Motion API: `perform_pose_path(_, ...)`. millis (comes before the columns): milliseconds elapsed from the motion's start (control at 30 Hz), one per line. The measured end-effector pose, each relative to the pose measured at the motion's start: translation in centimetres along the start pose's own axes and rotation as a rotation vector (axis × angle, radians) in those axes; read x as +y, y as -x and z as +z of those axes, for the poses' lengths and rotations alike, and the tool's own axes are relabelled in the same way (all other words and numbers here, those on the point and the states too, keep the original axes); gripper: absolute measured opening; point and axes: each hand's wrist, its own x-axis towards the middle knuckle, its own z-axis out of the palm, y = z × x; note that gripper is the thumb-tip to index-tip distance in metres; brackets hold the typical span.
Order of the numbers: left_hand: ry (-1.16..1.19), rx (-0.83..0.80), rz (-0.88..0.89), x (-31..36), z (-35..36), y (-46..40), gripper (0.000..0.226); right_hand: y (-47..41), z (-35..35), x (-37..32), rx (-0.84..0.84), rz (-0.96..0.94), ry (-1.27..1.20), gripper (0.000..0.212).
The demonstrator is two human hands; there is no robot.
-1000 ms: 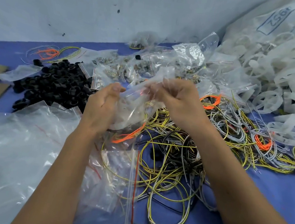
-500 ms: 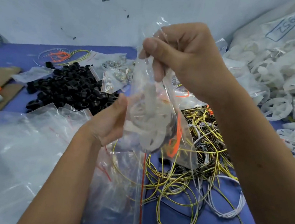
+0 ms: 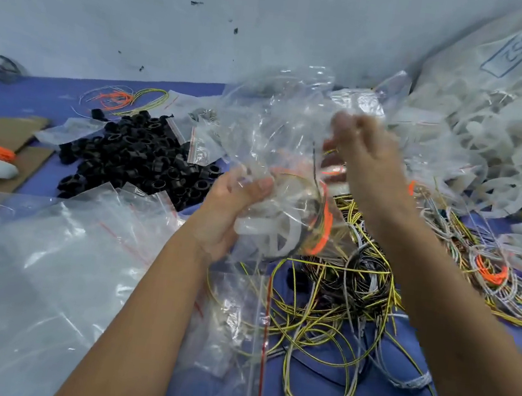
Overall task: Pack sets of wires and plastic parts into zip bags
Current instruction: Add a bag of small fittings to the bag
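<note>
Gripping zip bag (image 3: 285, 201) bottom in left hand (image 3: 228, 213), right hand (image 3: 363, 154) fingers seemingly pinching its top

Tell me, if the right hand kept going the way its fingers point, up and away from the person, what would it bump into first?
Probably the crinkled clear bags heaped just beyond the right hand, whose blurred fingers seem to touch that plastic already; depth is unclear. The wall lies further back.

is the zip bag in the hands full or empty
Filled: through the clear zip bag a white plastic wheel part and an orange wire coil show. The left hand grips it from below. Whether its top is sealed cannot be told.
</note>
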Motion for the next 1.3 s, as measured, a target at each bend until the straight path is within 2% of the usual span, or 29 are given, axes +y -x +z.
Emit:
perform_pose_path(67, 0.011, 0.003, 0.008, -0.2, 0.1, -0.2, 0.071, 1.8, 0.8, 1.8, -0.196, 0.069, 0.084, 0.045)
perform_pose_path(100, -0.006, -0.009, 0.012, -0.2, 0.2, -0.2, 0.067, 2.2, 1.1, 2.4, -0.189, 0.053, 0.046, 0.045)
perform_pose_path(167, -0.002, -0.017, -0.040, -0.1, 0.3, -0.1, 0.065, 2.7, 1.4, 3.2, -0.061, 0.047, -0.096, 0.031)
perform_pose_path(233, 0.061, 0.007, -0.120, -0.2, 0.3, -0.3, 0.078, 2.7, 1.2, 3.3, 0.063, 0.077, -0.179, 0.019)
perform_pose_path(300, 0.152, -0.017, -0.218, -0.2, 0.8, -0.2, 0.076, 2.8, 1.1, 3.3, 0.113, 0.110, -0.244, 0.012)
perform_pose_path(367, 0.147, -0.023, -0.245, -0.8, 1.1, -0.3, 0.054, 3.0, 0.9, 3.4, 0.115, 0.111, -0.196, 0.006)
perform_pose_path(433, 0.071, 0.032, -0.168, -1.2, 0.9, -0.5, 0.022, 3.1, 0.8, 3.6, 0.113, 0.095, -0.110, 0.021)
perform_pose_path(467, 0.028, 0.055, -0.159, -1.3, 0.7, -0.5, 0.016, 3.1, 0.7, 3.6, 0.120, 0.097, -0.106, 0.031)
perform_pose_path(567, -0.001, 0.043, -0.189, -1.4, 0.3, -0.5, 0.039, 2.7, 0.2, 3.9, 0.159, 0.089, -0.176, 0.036)
perform_pose_path(700, 0.043, -0.012, -0.158, -1.0, 0.4, 0.0, 0.039, 2.2, -0.2, 4.5, 0.149, 0.123, -0.271, 0.022)
perform_pose_path(733, 0.013, -0.002, -0.138, -1.0, 0.4, 0.0, 0.031, 2.2, -0.2, 4.7, 0.157, 0.129, -0.246, 0.018)
perform_pose_path(767, -0.008, -0.004, -0.136, -0.9, 0.4, 0.1, 0.032, 2.1, -0.2, 4.8, 0.173, 0.130, -0.197, 0.016)
perform_pose_path(800, -0.044, -0.007, -0.153, -1.0, 0.4, 0.1, 0.047, 2.1, -0.2, 5.0, 0.195, 0.127, -0.146, 0.016)
perform_pose_path(833, -0.068, -0.022, -0.170, -1.1, 0.3, 0.1, 0.053, 2.1, -0.1, 5.0, 0.223, 0.128, -0.108, 0.019)
perform_pose_path(900, -0.079, -0.036, -0.154, -1.2, 0.2, 0.1, 0.041, 2.1, -0.2, 4.7, 0.262, 0.131, -0.108, 0.023)
perform_pose_path(1000, -0.055, -0.074, -0.141, -1.2, 0.2, 0.1, 0.037, 2.1, -0.5, 4.2, 0.201, 0.126, -0.254, 0.013)
perform_pose_path(1100, -0.055, -0.091, -0.143, -1.2, 0.0, 0.2, 0.033, 2.2, -0.4, 4.2, 0.182, 0.120, -0.247, 0.036)
perform_pose_path(1133, -0.060, -0.126, -0.164, -1.1, 0.1, 0.3, 0.040, 2.1, -0.3, 4.2, 0.202, 0.123, -0.259, 0.038)
perform_pose_path(1233, -0.050, -0.244, -0.286, -0.8, 0.0, 0.7, 0.099, 1.9, -0.5, 4.3, 0.267, 0.187, -0.387, 0.033)
perform_pose_path(1300, 0.031, -0.305, -0.348, -0.7, 0.0, 1.1, 0.109, 1.7, -0.5, 4.2, 0.251, 0.232, -0.448, 0.032)
